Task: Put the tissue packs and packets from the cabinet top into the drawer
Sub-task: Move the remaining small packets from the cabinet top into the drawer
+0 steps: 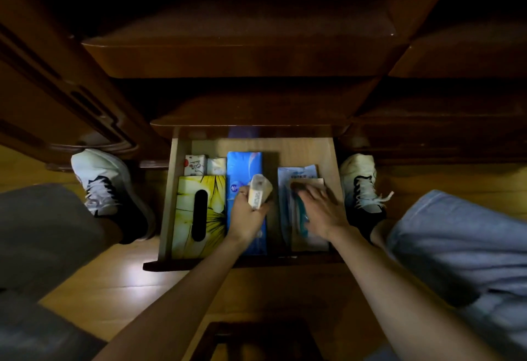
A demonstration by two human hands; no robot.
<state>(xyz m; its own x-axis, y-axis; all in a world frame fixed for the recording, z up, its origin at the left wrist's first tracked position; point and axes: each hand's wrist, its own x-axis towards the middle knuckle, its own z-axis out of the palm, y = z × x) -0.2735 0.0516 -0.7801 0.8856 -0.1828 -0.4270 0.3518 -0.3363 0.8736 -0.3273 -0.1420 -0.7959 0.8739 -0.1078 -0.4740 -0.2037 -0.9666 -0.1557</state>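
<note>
both hands (247,215) in open drawer (336,160)

We find the open light-wood drawer (175,189) pulled out below the dark brown wooden cabinet (242,58). Inside, at front left, lies the yellow flower-printed tissue box (188,218); behind it sit the small white printed tissue pack (194,164) and, just to its right, the small pale tissue pack (216,165). The long blue tissue pack (242,169) lies right of the box, and the left hand (247,215) above it grips a small cream tissue packet (259,191). At the drawer's right, the pale blue flat plastic packet (296,172) lies under a tan paper packet (312,242), with the right hand (320,210) resting on top. A white sneaker (105,178) stands on the wooden floor (119,280) left of the drawer, the other sneaker (360,183) right.
</note>
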